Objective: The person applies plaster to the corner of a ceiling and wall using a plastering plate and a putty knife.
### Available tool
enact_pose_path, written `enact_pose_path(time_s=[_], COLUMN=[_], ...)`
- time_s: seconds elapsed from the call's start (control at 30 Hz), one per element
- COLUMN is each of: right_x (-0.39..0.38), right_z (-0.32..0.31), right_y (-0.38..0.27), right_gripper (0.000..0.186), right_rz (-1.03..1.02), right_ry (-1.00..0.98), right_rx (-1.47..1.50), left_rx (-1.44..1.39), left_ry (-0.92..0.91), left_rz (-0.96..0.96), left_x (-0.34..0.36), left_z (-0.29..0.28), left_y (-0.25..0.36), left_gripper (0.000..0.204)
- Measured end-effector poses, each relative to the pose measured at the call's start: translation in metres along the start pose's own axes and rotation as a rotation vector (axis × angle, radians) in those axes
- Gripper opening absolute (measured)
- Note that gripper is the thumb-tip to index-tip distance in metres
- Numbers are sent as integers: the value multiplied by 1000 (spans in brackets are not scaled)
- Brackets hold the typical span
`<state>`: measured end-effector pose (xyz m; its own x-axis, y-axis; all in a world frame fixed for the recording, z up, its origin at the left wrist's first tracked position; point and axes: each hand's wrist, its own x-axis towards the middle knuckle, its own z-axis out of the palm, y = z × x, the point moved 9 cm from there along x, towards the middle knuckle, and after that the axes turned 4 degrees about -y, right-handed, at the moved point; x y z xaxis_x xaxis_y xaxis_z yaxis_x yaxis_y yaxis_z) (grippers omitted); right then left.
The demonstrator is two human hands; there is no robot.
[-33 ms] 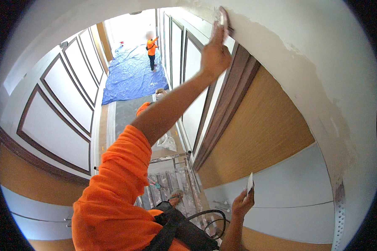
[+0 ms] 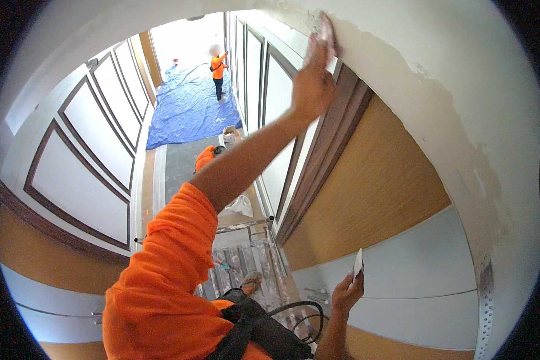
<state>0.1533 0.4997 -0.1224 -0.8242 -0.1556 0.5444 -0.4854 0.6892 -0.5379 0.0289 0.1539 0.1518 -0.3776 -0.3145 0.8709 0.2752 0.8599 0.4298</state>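
My left hand (image 2: 314, 90) is raised high, its arm in an orange sleeve, pressing against the plastered wall (image 2: 396, 66) at the top. Its fingers close round a flat, pinkish-white thing (image 2: 326, 33) with a dark edge, blurred and too unclear to name. A rough-edged beige band of filler runs along that wall beside it. Low on the right, my right hand (image 2: 347, 292) grips a thin white scraper (image 2: 358, 263), its blade pointing up. This scraper is apart from the wall.
Beneath me is a stained slatted platform (image 2: 240, 264) with a metal rail; my sandalled foot rests on it. Below, a person in orange (image 2: 205, 159) crouches beside a bag (image 2: 230, 133). Another person (image 2: 218, 69) stands on a blue sheet (image 2: 189, 108). Panelled walls (image 2: 96, 141) flank the corridor.
My left hand has shifted slightly right and down along the wall. More of the crouching person shows beside my forearm. My right hand and its scraper have hardly moved.
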Motion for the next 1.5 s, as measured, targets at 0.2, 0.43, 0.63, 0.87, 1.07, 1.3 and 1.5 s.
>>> enact_pose_path(time_s=[0.2, 0.43, 0.63, 0.87, 1.07, 1.3, 1.5], right_x=[-24, -22, -19, -22, -24, -31, -44], right_z=[11, 5, 0, -10, -21, -35, -40], right_y=[29, 30, 36, 44, 45, 47, 60], right_gripper=[33, 34, 36, 36, 35, 35, 34], right_rz=[198, 166, 174, 171, 175, 108, 152], right_ry=[-103, -92, -94, -72, -74, -52, -82], right_rx=[98, 13, 50, 24, 64, 55, 108], left_rx=[-178, -790, -638, -442, -427, -555, -429], left_ry=[-20, 21, -23, -117, -208, -222, -343], left_rz=[23, -482, -496, -438, -393, -376, -357], left_x=[-38, 59, 101, 104, 101, 84, 72], left_z=[-55, -61, -36, -38, -46, -53, -57], left_y=[25, -155, -196, -186, -161, -129, -104], left_gripper=[51, 29, 30, 30, 28, 29, 29])
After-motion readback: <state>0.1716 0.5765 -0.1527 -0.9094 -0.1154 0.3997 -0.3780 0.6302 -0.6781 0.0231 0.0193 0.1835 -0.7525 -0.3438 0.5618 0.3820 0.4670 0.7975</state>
